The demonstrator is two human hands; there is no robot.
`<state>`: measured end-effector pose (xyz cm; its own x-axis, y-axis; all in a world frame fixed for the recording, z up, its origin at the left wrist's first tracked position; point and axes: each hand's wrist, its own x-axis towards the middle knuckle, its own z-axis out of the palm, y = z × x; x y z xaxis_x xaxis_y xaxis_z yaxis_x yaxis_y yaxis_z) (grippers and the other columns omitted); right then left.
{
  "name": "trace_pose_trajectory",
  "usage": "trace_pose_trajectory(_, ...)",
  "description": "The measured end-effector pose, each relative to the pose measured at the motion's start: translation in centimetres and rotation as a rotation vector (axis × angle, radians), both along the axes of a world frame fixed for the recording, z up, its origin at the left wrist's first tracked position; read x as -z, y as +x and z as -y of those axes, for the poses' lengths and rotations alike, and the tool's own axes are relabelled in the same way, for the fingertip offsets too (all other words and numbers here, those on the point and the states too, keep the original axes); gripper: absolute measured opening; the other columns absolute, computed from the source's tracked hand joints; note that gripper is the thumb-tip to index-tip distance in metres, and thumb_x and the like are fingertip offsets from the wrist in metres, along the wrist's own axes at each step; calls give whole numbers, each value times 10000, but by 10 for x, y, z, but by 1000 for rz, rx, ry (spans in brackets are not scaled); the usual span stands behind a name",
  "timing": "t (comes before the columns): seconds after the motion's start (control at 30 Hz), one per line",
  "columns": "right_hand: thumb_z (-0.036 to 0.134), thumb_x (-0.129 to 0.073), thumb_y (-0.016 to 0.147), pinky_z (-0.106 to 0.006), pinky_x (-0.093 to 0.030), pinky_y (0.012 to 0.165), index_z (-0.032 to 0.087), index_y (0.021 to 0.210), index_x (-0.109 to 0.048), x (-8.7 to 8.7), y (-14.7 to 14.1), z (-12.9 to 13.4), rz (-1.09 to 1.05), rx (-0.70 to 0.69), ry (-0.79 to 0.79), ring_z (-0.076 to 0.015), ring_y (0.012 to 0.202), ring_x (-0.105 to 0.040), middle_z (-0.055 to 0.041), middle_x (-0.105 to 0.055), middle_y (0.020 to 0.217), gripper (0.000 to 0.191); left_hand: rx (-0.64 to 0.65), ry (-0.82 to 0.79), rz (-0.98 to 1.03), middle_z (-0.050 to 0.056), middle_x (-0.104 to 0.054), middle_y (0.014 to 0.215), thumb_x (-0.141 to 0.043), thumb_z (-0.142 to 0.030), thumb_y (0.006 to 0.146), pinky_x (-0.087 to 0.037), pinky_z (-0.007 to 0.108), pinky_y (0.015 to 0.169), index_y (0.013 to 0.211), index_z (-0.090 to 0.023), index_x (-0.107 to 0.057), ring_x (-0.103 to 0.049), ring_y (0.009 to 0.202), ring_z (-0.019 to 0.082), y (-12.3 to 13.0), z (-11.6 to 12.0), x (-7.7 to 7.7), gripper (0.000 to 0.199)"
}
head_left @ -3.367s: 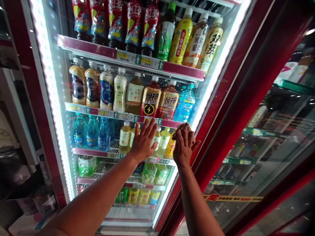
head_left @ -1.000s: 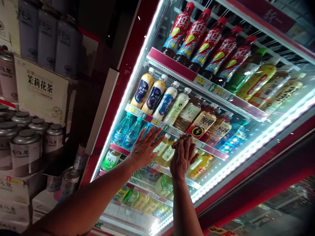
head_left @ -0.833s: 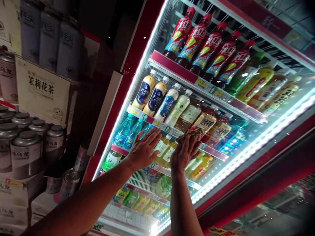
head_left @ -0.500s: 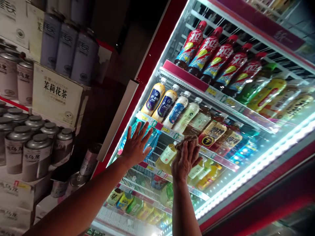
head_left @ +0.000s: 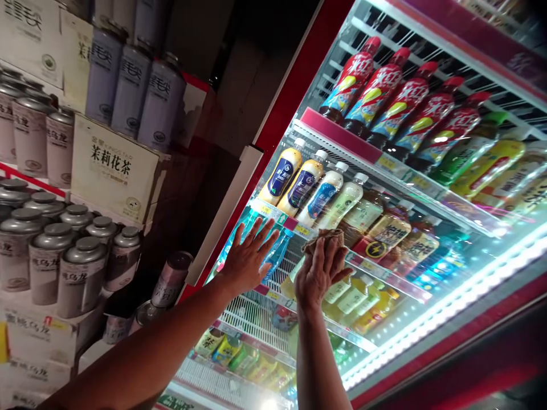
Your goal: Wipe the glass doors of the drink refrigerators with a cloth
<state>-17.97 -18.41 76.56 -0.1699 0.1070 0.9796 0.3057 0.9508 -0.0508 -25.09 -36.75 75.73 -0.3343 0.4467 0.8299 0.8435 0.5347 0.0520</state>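
My left hand [head_left: 248,256] lies flat, fingers spread, against what looks like the clear glass door [head_left: 294,324] of a lit drinks fridge. Nothing is in it. My right hand [head_left: 319,272] presses a crumpled brown cloth [head_left: 327,236] to the same glass, at the height of a shelf edge [head_left: 367,265]. Its fingers lie over the cloth and hide part of it. Behind the glass, near the hands, are cream-coloured bottles with dark blue labels [head_left: 284,173] and a blue bottle [head_left: 276,256].
Red-capped bottles [head_left: 384,94] fill an upper fridge shelf. A pale vertical handle strip [head_left: 226,213] runs along the red door frame [head_left: 294,80]. On the left, grey-topped cans [head_left: 81,279] and a carton [head_left: 113,168] are stacked close to my left arm.
My right hand and the cloth have slid a little left across the glass. My left hand keeps its place on it. The view has shifted slightly left.
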Motion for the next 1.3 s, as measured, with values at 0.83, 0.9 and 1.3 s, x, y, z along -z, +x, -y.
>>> trace_pose_trajectory(0.83, 181, -382, 1026, -689, 78, 1226, 296, 1477, -555, -22, -38, 74, 258, -127, 168, -271, 1594, -168, -49, -508, 1579, 497, -68, 150, 80, 229, 208, 1665, -743, -295, 863, -304, 586, 1232, 1633, -207, 161, 12, 1567, 404, -10, 26, 26, 1190)
trace_pose_trajectory(0.9, 169, -385, 1016, -682, 82, 1229, 294, 1485, -549, -33, -45, 82, 247, -120, 158, -280, 1596, -154, -44, -482, 1598, 513, -79, 145, 93, 248, 198, 1664, -734, -311, 865, -288, 597, 1238, 1629, -167, 165, 15, 1564, 420, -5, 25, 28, 1189)
trace_pose_trajectory(1.3, 148, -457, 1011, -577, 75, 1267, 402, 1491, -506, -34, -59, 87, 458, -280, 425, -196, 1574, -228, 48, -528, 1564, 545, -71, -2, 267, 258, -568, 1459, -555, -385, 954, -490, 487, 1138, 1384, -30, -585, -569, 1355, 360, 26, 51, 33, 558)
